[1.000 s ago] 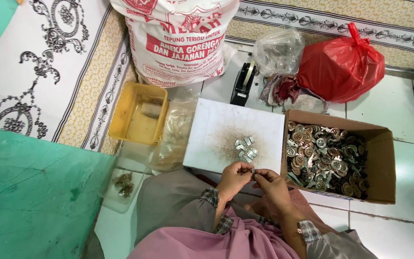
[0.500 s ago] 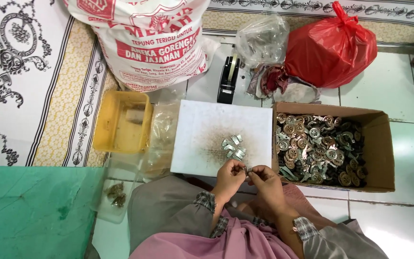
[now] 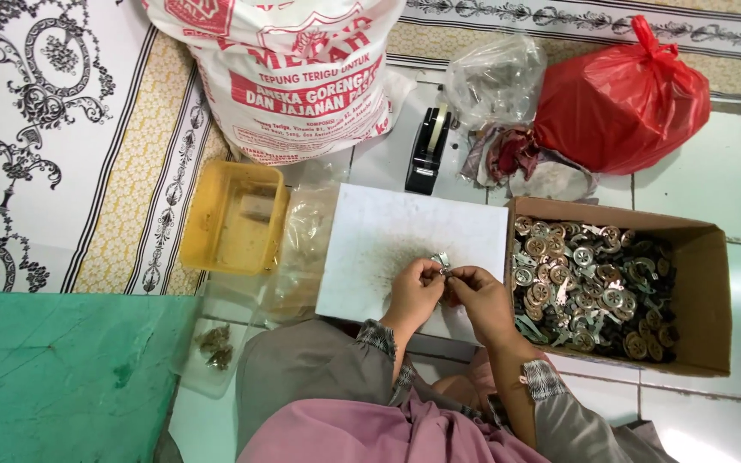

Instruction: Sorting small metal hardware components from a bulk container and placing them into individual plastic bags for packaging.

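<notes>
You're working both hands together here: your left hand [image 3: 413, 291] and right hand [image 3: 478, 296] are meeting over the near edge of the white board [image 3: 388, 236], fingertips pinching a small silvery metal piece [image 3: 442, 261] between them. Looks like you're keeping it low over the board so anything that slips is landing there instead of on the tiled floor [image 3: 722, 180].

Just right of your right hand, the open cardboard box [image 3: 709, 291] is sitting within easy reach, packed with round brass-and-silver metal parts [image 3: 585, 291]. Left of your left hand, past some clear plastic bags [image 3: 306, 240], there's a yellow plastic tub [image 3: 233, 214], and nearer your knee a small clear tray [image 3: 212, 347] with a few brownish bits.

Beyond your hands, a black tape dispenser [image 3: 426, 150], a clear bag [image 3: 495, 77], a red plastic bag [image 3: 623, 103] and a big printed flour sack [image 3: 289, 69] are crowding the far side. Nothing's really blocking you between the box and the board.
</notes>
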